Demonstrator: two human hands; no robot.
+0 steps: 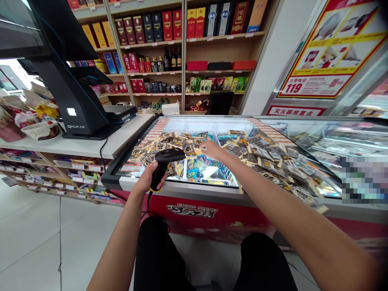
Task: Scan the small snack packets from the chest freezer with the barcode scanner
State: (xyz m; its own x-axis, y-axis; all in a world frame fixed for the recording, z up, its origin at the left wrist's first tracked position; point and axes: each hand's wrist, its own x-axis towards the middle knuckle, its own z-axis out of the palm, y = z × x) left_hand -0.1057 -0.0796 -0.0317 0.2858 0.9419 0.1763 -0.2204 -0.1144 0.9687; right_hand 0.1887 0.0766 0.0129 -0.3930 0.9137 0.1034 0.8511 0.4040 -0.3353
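My left hand (147,178) is wrapped round the grip of a black barcode scanner (169,155), its head pointing right over the freezer top. A cable hangs from the handle's yellow-rimmed base. Out over the glass, my right hand (212,149) has its fingers pinched together at the edge of a small snack packet (190,148); the fingertips are partly hidden. Around it lies a left pile of beige and black snack packets (163,141). A larger pile of similar packets (266,155) spreads to the right of my right forearm.
Beneath the piles is a red chest freezer (190,214) with a glass top and frozen goods inside. At left, a counter (127,131) carries a checkout terminal (81,93) and an ice cream tub (42,131). Shelves of boxed goods (151,30) stand behind.
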